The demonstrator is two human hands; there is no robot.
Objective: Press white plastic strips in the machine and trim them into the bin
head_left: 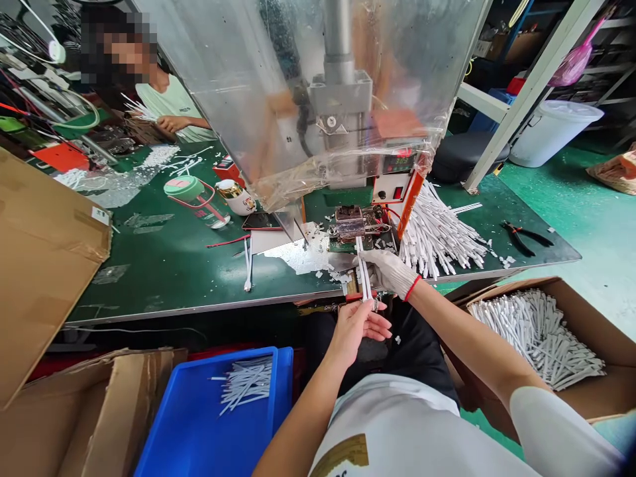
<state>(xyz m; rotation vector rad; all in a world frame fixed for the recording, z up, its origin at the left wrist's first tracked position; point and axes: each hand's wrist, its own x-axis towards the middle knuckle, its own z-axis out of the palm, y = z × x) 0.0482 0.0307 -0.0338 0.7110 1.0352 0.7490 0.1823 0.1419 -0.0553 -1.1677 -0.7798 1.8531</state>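
Two slim white strips (365, 275) run side by side from the metal fixture (350, 228) of a bench press toward my body. Their near ends are pinched between the thumb and fingers of my bare left hand (354, 329), just off the table edge. Closer to the fixture, my right hand (390, 271), in a white knit glove with a red cuff, grips the same strips. Its fingertips are partly hidden. The far tips reach the fixture; whether they sit inside it I cannot tell. Small white scraps lie around the fixture.
A clear plastic guard (278, 132) hangs before the press. A pile of white strips (437, 232) and pliers (527, 238) lie right. Below are a blue bin (199, 424) and a carton (546, 285) of strips. A cup (237, 197) stands left; another person (179, 109) sits beyond.
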